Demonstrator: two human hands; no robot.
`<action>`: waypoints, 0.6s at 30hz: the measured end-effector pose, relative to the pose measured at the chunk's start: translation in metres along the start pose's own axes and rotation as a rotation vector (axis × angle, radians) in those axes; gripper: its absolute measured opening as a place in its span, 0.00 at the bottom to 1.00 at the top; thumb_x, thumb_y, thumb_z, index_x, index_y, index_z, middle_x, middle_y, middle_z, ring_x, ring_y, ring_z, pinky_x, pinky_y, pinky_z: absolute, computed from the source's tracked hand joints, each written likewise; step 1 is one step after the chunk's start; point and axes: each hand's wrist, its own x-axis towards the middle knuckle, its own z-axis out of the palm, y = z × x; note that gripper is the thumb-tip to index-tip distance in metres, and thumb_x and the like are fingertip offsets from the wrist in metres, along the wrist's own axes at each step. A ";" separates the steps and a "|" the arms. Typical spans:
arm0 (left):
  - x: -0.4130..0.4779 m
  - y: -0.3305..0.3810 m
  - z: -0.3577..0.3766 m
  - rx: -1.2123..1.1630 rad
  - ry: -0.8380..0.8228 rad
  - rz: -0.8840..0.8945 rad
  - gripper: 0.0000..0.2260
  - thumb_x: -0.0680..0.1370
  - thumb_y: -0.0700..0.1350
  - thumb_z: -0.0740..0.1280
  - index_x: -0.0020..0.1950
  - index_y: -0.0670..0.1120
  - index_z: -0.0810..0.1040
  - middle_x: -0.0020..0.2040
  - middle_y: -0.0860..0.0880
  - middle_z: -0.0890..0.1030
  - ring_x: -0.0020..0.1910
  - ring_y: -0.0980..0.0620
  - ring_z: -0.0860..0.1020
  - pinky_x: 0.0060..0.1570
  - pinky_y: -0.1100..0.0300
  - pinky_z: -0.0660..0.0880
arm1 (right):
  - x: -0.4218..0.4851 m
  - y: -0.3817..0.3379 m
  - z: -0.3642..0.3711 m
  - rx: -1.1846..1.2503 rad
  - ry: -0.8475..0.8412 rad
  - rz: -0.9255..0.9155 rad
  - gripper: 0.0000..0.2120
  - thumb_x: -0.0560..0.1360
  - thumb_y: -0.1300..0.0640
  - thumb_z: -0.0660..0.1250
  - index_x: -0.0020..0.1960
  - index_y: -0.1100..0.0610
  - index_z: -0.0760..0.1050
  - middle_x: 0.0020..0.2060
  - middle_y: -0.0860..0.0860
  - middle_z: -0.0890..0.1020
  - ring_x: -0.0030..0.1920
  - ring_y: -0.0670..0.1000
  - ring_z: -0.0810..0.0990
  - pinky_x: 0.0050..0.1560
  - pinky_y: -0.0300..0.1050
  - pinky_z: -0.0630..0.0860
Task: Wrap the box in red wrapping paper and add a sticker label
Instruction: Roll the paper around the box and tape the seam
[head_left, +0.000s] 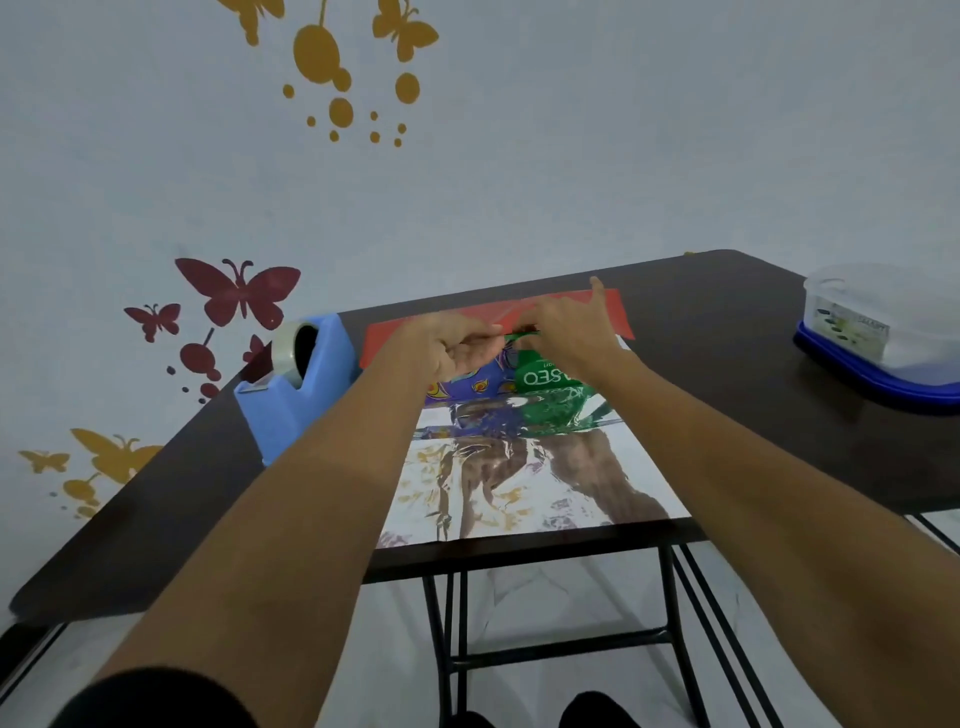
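A sheet of wrapping paper (519, 483) lies on the dark table (727, 415), its shiny silver underside up. Its far edge is folded toward me and shows red (615, 312). A green and purple box (540, 384) stands on the sheet near that red flap. My left hand (447, 348) and my right hand (566, 332) meet on top of the box, both pinching the red paper edge against it. My right index finger points up. The top of the box is hidden behind my hands.
A blue tape dispenser (296, 389) with a clear tape roll stands at the table's left edge. A clear plastic container (883, 317) on a blue lid sits at the far right. The table's near edge (519, 556) and metal legs lie below the sheet.
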 end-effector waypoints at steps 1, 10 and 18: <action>0.000 -0.002 -0.001 -0.026 -0.012 0.006 0.04 0.76 0.35 0.67 0.42 0.35 0.76 0.27 0.42 0.80 0.22 0.52 0.79 0.29 0.65 0.78 | -0.001 0.000 0.000 -0.020 0.000 -0.004 0.16 0.76 0.41 0.60 0.61 0.43 0.75 0.57 0.47 0.80 0.59 0.50 0.78 0.71 0.64 0.44; -0.003 -0.015 -0.005 -0.082 -0.043 0.083 0.06 0.76 0.37 0.68 0.40 0.34 0.77 0.28 0.42 0.81 0.24 0.52 0.80 0.29 0.63 0.79 | -0.015 0.006 0.010 -0.080 0.052 -0.062 0.22 0.77 0.41 0.58 0.65 0.50 0.73 0.62 0.47 0.77 0.61 0.49 0.77 0.73 0.56 0.42; -0.005 -0.020 0.001 -0.088 0.028 0.126 0.04 0.76 0.34 0.67 0.42 0.35 0.76 0.26 0.44 0.80 0.22 0.53 0.79 0.24 0.64 0.77 | -0.015 0.000 0.008 -0.093 0.066 0.034 0.25 0.75 0.39 0.59 0.69 0.49 0.67 0.51 0.50 0.83 0.54 0.52 0.80 0.72 0.55 0.46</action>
